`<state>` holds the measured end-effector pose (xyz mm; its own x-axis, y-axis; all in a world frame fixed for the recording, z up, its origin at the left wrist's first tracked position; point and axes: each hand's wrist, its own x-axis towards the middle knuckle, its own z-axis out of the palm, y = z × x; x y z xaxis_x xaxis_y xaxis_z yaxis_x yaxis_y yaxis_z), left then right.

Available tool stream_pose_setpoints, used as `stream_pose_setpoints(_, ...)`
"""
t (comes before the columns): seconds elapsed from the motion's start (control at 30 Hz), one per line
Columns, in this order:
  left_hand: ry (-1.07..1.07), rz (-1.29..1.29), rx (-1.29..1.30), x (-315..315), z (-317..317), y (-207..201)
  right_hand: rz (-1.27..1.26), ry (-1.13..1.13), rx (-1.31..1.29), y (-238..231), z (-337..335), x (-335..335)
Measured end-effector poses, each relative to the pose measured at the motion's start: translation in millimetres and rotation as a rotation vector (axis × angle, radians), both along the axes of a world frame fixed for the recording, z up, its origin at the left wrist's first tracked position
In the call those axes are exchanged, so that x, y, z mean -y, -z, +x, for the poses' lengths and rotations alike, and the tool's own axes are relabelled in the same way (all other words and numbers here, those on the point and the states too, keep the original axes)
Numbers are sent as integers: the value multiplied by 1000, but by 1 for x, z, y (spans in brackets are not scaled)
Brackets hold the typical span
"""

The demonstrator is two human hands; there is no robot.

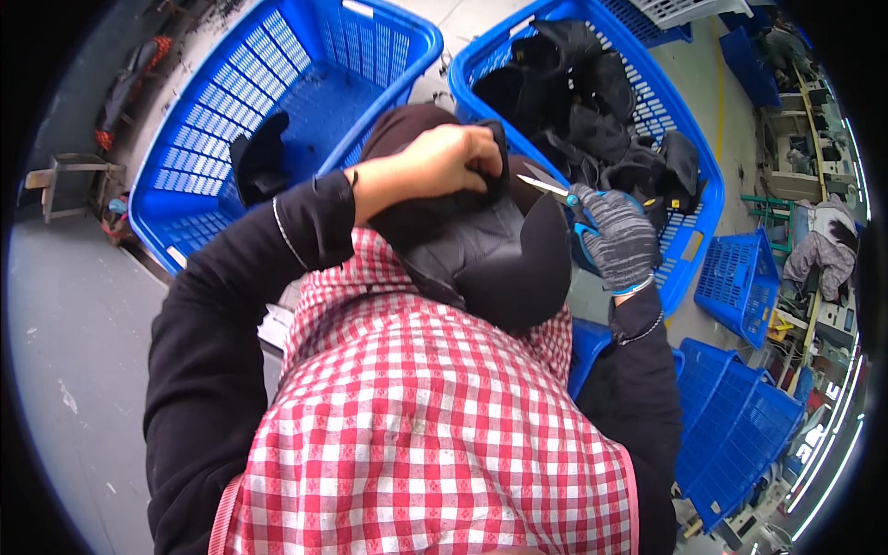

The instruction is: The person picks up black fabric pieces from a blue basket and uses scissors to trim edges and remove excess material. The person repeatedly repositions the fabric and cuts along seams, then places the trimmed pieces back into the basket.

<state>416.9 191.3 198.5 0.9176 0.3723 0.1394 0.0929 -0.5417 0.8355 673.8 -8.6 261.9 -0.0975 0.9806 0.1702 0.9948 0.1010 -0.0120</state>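
Observation:
A black fabric piece (pixel 518 277) with a smooth, stiff curved flap lies across my lap; its exact kind cannot be made out. The bare fingers of my left hand (pixel 449 159) are closed on its upper edge. My right hand (pixel 618 239), in a grey knit glove, grips scissors (pixel 544 185) with blue handles. Their blades point left toward the black piece, slightly apart and not visibly touching it. Part of the piece is hidden under my left hand and forearm.
Ahead right, a blue basket (pixel 708 208) holds several similar black pieces (pixel 592 92). Another blue basket (pixel 421 35) at left holds a black piece (pixel 261 159). More blue baskets (pixel 740 277) stand to the right, near a person (pixel 823 245) by a cluttered bench.

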Motion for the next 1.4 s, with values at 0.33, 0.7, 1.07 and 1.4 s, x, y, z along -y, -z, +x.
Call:
stream_pose_setpoints(0.33, -63, 541, -2, 18, 15, 12, -19, -148, 274, -3, -3, -1)
stream_pose_setpoints(0.7, -61, 410, -90, 14, 17, 10, -24, -167, 378, -5, -5, -1)
stream_pose_setpoints(1.07, -61, 444, -64, 15, 25, 15, -192, -92, 543, -22, -31, -6)
stream_pose_setpoints(1.4, -86, 451, -50, 7, 23, 19, -278, -149, 448, -21, -31, -27)
